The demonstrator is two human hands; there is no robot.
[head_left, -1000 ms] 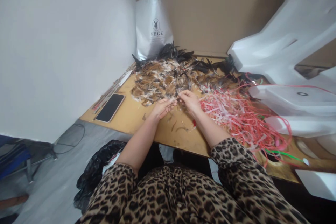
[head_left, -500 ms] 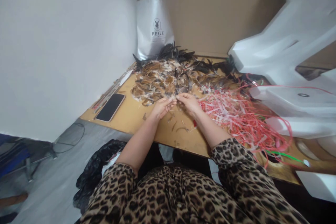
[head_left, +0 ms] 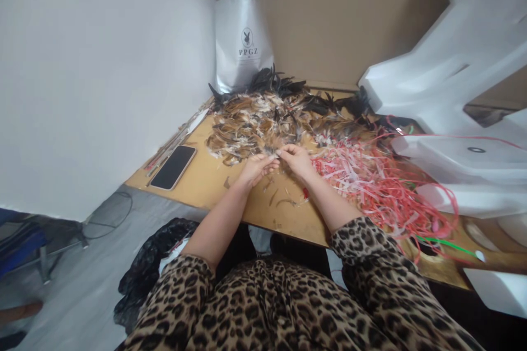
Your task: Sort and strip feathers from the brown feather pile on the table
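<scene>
My left hand (head_left: 258, 168) is closed in a pinch just in front of a heap of brown, white and black feathers (head_left: 247, 115). Its fingertips meet those of my right hand (head_left: 298, 161), also pinched. Between them is a small feather (head_left: 269, 149), its fluffy end pointing toward the heap; my fingers cover the rest. A tangle of red and pale pink ribbon strips (head_left: 370, 181) lies to the right of my right hand. Loose feather bits (head_left: 284, 200) are scattered on the tabletop below the hands.
A phone (head_left: 173, 167) lies at the left of the wooden table (head_left: 296, 222). Behind the feathers stands a white bag (head_left: 242, 27). White moulded pieces (head_left: 465, 153) crowd the right side. A black plastic bag (head_left: 144, 269) is below the table edge.
Both hands stay almost in the same place, with only slight finger movement at the pinch. The feather and ribbon heaps look the same.
</scene>
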